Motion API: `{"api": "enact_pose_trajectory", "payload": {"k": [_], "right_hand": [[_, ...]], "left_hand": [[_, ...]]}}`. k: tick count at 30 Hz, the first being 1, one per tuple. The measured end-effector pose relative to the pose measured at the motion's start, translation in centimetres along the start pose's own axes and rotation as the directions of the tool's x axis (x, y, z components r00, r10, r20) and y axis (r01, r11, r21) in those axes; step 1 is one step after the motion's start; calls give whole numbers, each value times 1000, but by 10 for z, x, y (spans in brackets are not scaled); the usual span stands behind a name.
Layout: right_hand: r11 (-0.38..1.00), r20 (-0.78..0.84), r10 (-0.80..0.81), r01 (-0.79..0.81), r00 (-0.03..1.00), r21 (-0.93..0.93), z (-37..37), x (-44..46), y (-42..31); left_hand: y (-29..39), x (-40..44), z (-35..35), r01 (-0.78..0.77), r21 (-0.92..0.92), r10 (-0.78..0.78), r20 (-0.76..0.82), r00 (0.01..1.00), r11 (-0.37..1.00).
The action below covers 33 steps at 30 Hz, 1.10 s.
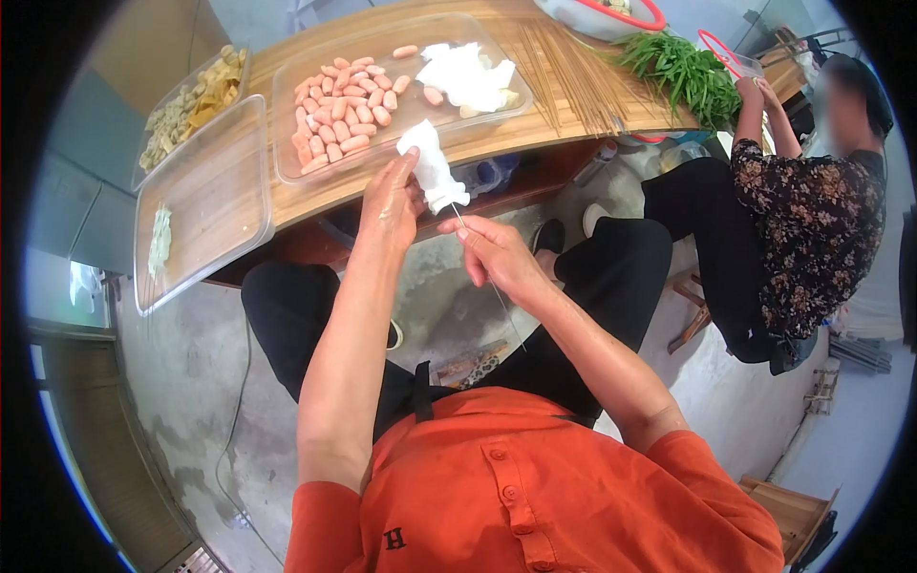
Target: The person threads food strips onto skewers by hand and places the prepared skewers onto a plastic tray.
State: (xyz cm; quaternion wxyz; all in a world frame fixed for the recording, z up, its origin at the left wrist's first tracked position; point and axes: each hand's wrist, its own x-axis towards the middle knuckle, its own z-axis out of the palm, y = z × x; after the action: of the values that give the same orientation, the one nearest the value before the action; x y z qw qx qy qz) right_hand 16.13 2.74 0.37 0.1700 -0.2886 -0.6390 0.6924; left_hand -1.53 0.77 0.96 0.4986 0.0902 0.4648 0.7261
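Note:
My left hand [390, 202] is closed on a soft white food piece [435, 172], gathered in folds, whose exact kind I cannot make out. A thin skewer [508, 317] enters the lower end of that piece. Its shaft is pinched in my right hand [499, 256], and the rest of it slants down toward my lap. Just beyond both hands, a clear plastic tray [285, 143] on the table holds many small pink sausages [349, 103]. At the tray's right end lies a heap of similar white pieces [465, 78].
A second clear tray [205, 205] at the left holds a pale skewered strip [159, 242]. Behind it stands a tray of yellowish pieces [205, 91]. Loose skewers [568, 76] and green leaves [683, 76] lie rightward. Another person [802, 210] sits at the right.

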Motion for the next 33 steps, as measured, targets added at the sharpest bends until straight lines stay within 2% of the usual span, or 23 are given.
{"api": "enact_pose_trajectory", "payload": {"k": [1,6,14,25,29,33], "right_hand": [[1000,9,-16,16,1000,3,-1,0,4],[1000,19,-28,28,999,-4,-2,-5,1],[985,37,-83,88,996,-146,-6,-8,7],[989,27,-106,108,994,-96,-4,-10,9],[993,16,-102,103,995,-65,-2,-10,7],[992,-2,-102,101,995,-75,-1,-9,0]], "left_hand": [[-1,2,1,-15,17,16,-45,999,1000],[-3,12,-6,-10,22,10,-40,999,1000],[4,3,-1,-16,-27,15,-48,999,1000],[5,-1,3,27,-159,-28,-8,1000,987],[3,-6,7,30,-161,-30,1,1000,986],[-2,-6,5,2,-33,-1,46,999,999]]}}
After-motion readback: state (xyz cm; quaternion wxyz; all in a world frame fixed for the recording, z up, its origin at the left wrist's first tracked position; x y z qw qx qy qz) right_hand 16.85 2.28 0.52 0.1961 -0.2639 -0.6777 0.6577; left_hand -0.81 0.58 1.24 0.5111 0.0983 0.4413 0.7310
